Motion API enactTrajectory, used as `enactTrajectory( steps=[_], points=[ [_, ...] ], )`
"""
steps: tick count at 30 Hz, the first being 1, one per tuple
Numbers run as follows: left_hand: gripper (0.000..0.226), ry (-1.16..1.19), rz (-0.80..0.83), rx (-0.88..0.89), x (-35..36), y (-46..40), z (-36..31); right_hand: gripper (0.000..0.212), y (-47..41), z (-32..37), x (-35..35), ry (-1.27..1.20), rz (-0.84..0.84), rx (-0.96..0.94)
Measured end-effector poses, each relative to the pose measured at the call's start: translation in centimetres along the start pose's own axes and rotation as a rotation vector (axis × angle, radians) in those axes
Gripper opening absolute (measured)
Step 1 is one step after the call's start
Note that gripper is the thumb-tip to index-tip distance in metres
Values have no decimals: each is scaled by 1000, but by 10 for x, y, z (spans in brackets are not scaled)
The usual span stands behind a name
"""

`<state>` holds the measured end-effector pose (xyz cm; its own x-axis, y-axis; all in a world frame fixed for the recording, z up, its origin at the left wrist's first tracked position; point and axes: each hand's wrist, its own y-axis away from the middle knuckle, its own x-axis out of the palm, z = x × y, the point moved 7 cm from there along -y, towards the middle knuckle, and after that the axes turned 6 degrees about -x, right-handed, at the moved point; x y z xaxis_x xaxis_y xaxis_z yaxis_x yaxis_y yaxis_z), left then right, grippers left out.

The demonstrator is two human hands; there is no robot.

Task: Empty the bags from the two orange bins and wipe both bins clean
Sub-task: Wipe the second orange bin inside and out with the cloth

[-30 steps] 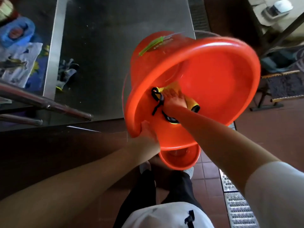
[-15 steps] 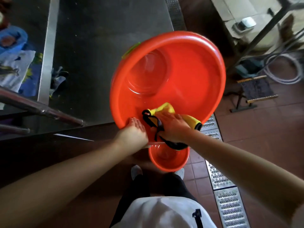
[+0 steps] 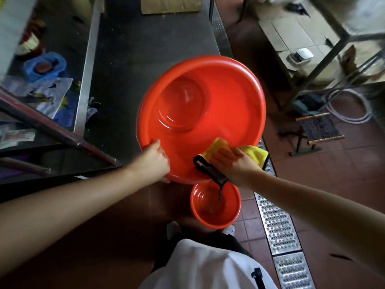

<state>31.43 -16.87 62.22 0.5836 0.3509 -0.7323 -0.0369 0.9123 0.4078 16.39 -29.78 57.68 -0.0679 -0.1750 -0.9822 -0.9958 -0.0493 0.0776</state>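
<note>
Since half a second ago, the left hand (image 3: pixel 153 160) has slid leftward along the large orange bin's (image 3: pixel 229 97) near rim, fingers curled over it. Right hand (image 3: pixel 233 161) presses the yellow cloth (image 3: pixel 253 151) against the bin's inner wall, fingers spread. Beyond the steel table's (image 3: pixel 145 44) near right corner, the small orange bin (image 3: pixel 210 215) stands on the floor.

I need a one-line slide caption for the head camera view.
Left hand grips the large orange plastic bin while right hand presses a yellow cloth inside.
</note>
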Motion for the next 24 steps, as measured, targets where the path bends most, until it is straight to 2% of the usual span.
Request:
enactTrajectory(
  steps=[3,6,9,11,14,17,19,22,24],
  points=[
    [70,-81,45,-51,1,2,19,39,-4,2,-5,37,-78,3],
    [92,-68,130,-158,1,-5,19,40,-7,6,-8,-3,-87,12],
    [111,197,159,-231,-2,-17,-14,38,-6,6,-8,-44,-102,36],
    [111,358,133,-257,-6,-26,-40,39,-7,4,-6,-67,-106,57],
    [104,359,50,-321,-11,-38,-54,44,-8,3,-7,-110,-120,73],
    [98,336,34,-328,-8,-46,-50,48,-10,3,-8,-141,-142,85],
    [96,312,31,-278,-2,-48,-50,53,-13,4,-5,-161,-96,91],
    [95,302,-7,-220,8,-47,-49,70,-22,9,13,-247,122,118],
    [83,266,-5,-215,11,-43,-50,76,-31,7,27,-349,252,194]
  ],
)
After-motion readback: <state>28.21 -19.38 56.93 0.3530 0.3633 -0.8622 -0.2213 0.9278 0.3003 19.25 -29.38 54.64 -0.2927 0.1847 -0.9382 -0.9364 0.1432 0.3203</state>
